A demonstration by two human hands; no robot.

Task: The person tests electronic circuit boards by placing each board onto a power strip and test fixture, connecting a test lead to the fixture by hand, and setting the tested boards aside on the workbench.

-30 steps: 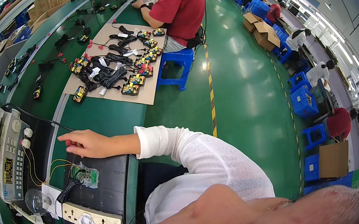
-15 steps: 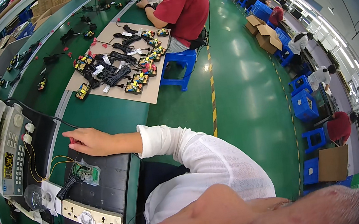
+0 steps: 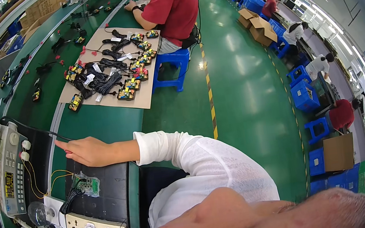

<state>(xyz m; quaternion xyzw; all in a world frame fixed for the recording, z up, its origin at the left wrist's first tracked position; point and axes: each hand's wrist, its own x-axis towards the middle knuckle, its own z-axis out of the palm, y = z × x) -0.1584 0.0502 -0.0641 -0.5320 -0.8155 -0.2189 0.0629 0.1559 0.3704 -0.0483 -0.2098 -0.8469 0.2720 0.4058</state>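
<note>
My right hand (image 3: 86,152) lies palm down on the far edge of a black mat (image 3: 114,191) on the green bench, fingers stretched to the left and holding nothing. Its white sleeve (image 3: 183,153) runs back to my body. A small green circuit board (image 3: 86,184) with yellow wires (image 3: 42,180) sits on the mat just below the hand. The wires run to a grey test instrument (image 3: 5,171) at the left. My left hand is out of view.
A white power strip (image 3: 95,226) lies at the mat's near end. Further along the bench, a cardboard sheet (image 3: 143,101) carries several small assemblies and black cables. A person in a red shirt (image 3: 176,3) sits there on a blue stool (image 3: 171,69). Blue crates (image 3: 305,94) line the aisle.
My right hand stays in about the same place on the mat. The view shifts only slightly.
</note>
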